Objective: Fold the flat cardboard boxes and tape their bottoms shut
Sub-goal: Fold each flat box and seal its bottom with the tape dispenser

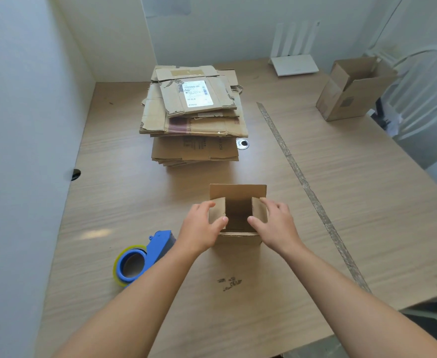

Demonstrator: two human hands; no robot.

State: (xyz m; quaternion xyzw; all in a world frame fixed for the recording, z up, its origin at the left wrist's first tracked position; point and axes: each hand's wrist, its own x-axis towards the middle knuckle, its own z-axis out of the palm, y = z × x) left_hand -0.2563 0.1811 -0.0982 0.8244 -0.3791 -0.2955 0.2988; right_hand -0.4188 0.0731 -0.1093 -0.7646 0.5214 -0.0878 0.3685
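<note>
A small brown cardboard box [238, 192] stands upright on the wooden table [341, 202], its open end facing up and its far flap raised. My left hand [201, 228] grips the left side flap, thumb on the inside and fingers behind it. My right hand [274, 223] grips the right side flap the same way. Both side flaps lean inward over the opening. A stack of flat cardboard boxes [194, 115] lies further back in the middle. A blue tape dispenser [142, 257] with a yellowish roll lies to the left of my left forearm.
A folded open box [351, 86] stands at the far right near the table edge, with a white chair [424, 91] behind it. A white router [293, 63] sits by the back wall. White partitions close the left and back. A worn strip [307, 187] crosses the table diagonally.
</note>
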